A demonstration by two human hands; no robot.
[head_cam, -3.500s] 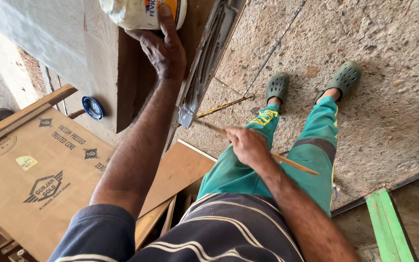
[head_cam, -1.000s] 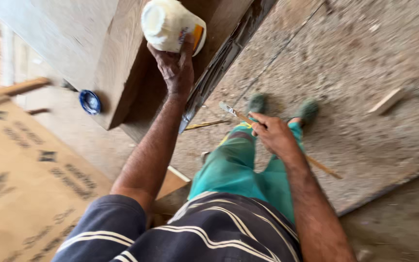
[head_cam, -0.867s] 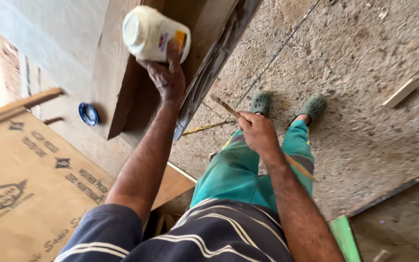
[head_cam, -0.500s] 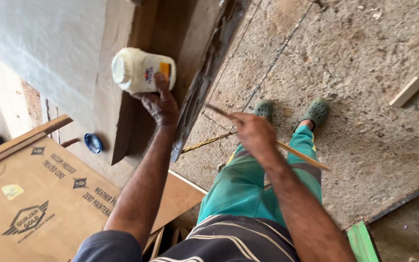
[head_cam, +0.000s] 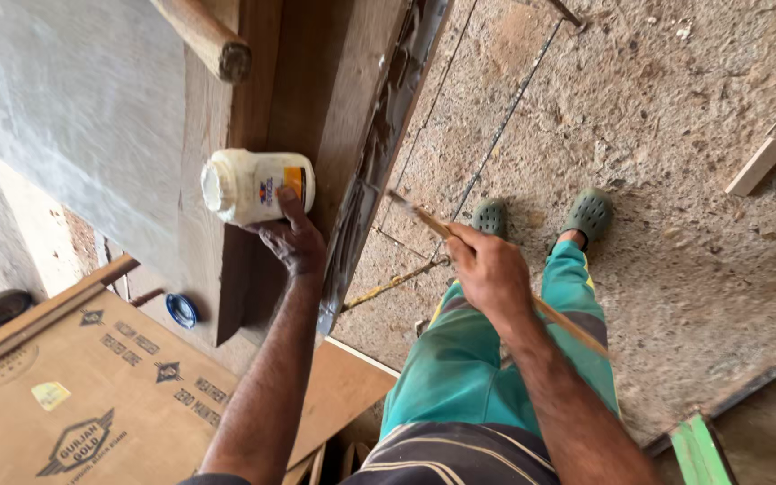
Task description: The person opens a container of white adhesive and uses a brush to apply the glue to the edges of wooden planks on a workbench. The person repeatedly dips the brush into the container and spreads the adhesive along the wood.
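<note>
1. Here, at the far left, a large brown plywood sheet (head_cam: 92, 404) with printed marks lies low in the view, and a dark round object (head_cam: 6, 305) sits by its upper corner.
2. A small blue lid (head_cam: 181, 310) lies on the ground just beside the lower end of a thick wooden board (head_cam: 217, 99).
3. A round wooden handle (head_cam: 204, 36) juts across the top of that board.
4. The left hand (head_cam: 294, 242) grips a white plastic jar (head_cam: 253, 186) with a coloured label; the fingers wrap under and around its side, and the jar lies tipped sideways against the board's edge, its pale mouth facing left.
5. A grey metal strip (head_cam: 379, 153) runs along the board's right edge, just beside the left hand.
6. The right hand (head_cam: 491, 274) is closed around a thin wooden stick (head_cam: 419, 213), whose tip points up-left toward the metal strip while its other end shows beyond the forearm.
7. Below, green trousers (head_cam: 469, 359) lead to two green clogs (head_cam: 590, 214) on the rough floor (head_cam: 675, 108).
8. A small wood offcut (head_cam: 756, 166) lies far right, and a green plank (head_cam: 698, 449) shows at the bottom.
</note>
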